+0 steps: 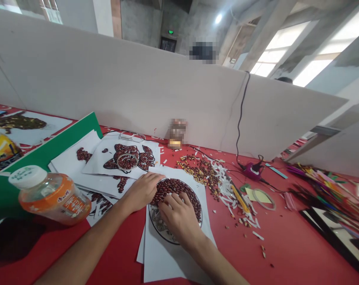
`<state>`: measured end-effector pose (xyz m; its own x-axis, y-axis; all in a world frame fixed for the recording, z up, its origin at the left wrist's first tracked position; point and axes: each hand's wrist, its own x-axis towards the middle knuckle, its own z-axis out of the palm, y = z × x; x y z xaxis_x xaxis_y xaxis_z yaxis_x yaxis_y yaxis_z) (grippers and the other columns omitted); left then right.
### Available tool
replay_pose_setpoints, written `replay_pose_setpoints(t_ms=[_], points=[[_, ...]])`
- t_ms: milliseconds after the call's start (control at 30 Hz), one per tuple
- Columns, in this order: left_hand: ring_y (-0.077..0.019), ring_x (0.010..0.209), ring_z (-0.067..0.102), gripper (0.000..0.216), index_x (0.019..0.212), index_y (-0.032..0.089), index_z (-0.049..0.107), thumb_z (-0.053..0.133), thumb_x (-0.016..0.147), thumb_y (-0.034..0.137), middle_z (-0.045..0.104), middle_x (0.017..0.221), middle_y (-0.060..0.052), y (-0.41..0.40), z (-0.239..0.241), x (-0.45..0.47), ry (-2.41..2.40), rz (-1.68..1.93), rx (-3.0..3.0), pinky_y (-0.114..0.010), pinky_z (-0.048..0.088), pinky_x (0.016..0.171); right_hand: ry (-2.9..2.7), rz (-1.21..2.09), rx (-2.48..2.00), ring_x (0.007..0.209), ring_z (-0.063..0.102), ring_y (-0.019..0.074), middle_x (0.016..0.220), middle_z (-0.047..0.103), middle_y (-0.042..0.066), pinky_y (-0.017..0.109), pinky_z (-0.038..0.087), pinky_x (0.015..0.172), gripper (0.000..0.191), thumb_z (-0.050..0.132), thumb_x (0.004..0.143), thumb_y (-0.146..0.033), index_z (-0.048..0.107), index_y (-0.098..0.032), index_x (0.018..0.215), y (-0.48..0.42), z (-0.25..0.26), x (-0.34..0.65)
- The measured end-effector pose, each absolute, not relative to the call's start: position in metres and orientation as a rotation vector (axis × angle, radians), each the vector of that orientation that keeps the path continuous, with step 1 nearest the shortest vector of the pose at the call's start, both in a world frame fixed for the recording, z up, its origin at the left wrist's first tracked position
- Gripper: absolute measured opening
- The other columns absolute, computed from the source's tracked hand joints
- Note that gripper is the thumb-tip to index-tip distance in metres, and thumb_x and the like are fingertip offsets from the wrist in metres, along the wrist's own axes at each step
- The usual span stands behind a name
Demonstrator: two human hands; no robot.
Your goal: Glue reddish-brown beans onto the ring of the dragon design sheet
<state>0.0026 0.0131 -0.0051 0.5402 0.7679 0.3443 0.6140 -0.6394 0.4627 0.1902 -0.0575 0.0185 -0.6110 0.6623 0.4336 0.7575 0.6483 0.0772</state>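
Note:
A round drawing on white paper [167, 261] is covered over most of its upper part with dark red beans [179, 187]; printed line art shows at its lower left. My left hand [144, 190] lies at the drawing's upper left edge, its fingers stretched out flat and pressing on the paper. Over the middle of the circle is my right hand [179, 215], fingers bent and drawn together, tips down among the beans. Whatever sits between those fingertips is hidden. Loose red and yellow beans [197, 170] are heaped just beyond the sheet.
White paper strips [227, 186] and a yellow cutter [239, 199] lie right of the beans, near a tape roll [264, 199] and a purple power strip [253, 170]. An orange-labelled bottle [53, 198] stands left, before a green board [48, 152]. Bean pictures [126, 156] lie behind.

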Motion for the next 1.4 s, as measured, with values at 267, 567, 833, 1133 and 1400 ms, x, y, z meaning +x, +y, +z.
replay_pose_setpoints(t_ms=[267,567,833,1133,1400], points=[[-0.0215,0.129,0.053,0.05,0.142,0.022,0.052,0.038,0.096,0.007,0.061,0.141,-0.005,0.012,-0.002,0.003,1.155,0.747,2.475,-0.041,0.044,0.111,-2.46,-0.146,-1.243,0.085,0.056,0.0187,0.09,0.067,0.002,0.035,0.032,0.08,0.009,0.061,0.098,-0.017,0.068,-0.024,0.095,-0.061,0.023,0.192],[-0.0212,0.131,0.052,0.05,0.142,0.022,0.051,0.038,0.096,0.007,0.06,0.142,-0.005,0.014,-0.006,0.003,1.15,0.739,2.485,-0.04,0.044,0.112,-2.475,-0.002,-1.303,0.091,0.059,0.0199,0.093,0.069,0.002,0.035,0.033,0.085,0.008,0.063,0.098,-0.02,0.068,-0.024,0.093,-0.055,0.018,0.19],[-0.0214,0.131,0.052,0.049,0.142,0.021,0.05,0.038,0.096,0.007,0.061,0.141,-0.006,0.014,-0.006,0.002,1.158,0.735,2.481,-0.041,0.043,0.112,-2.44,0.204,-1.406,0.095,0.059,0.0211,0.098,0.067,0.002,0.036,0.037,0.087,0.009,0.063,0.096,-0.014,0.064,-0.023,0.093,-0.053,0.024,0.186],[-0.0213,0.129,0.053,0.048,0.142,0.022,0.051,0.038,0.097,0.009,0.061,0.14,-0.006,0.013,-0.003,0.002,1.14,0.746,2.484,-0.04,0.044,0.11,-2.278,0.439,-1.395,0.095,0.059,0.0202,0.1,0.065,0.002,0.034,0.041,0.086,0.013,0.06,0.095,-0.01,0.061,-0.023,0.094,-0.055,0.026,0.195],[-0.0219,0.125,0.056,0.047,0.141,0.023,0.053,0.039,0.097,0.01,0.064,0.134,-0.007,0.012,-0.001,0.002,1.135,0.724,2.504,-0.04,0.046,0.106,-2.322,0.492,-1.402,0.097,0.06,0.0209,0.099,0.066,0.001,0.035,0.04,0.088,0.016,0.057,0.096,-0.008,0.06,-0.023,0.093,-0.06,0.035,0.201]])
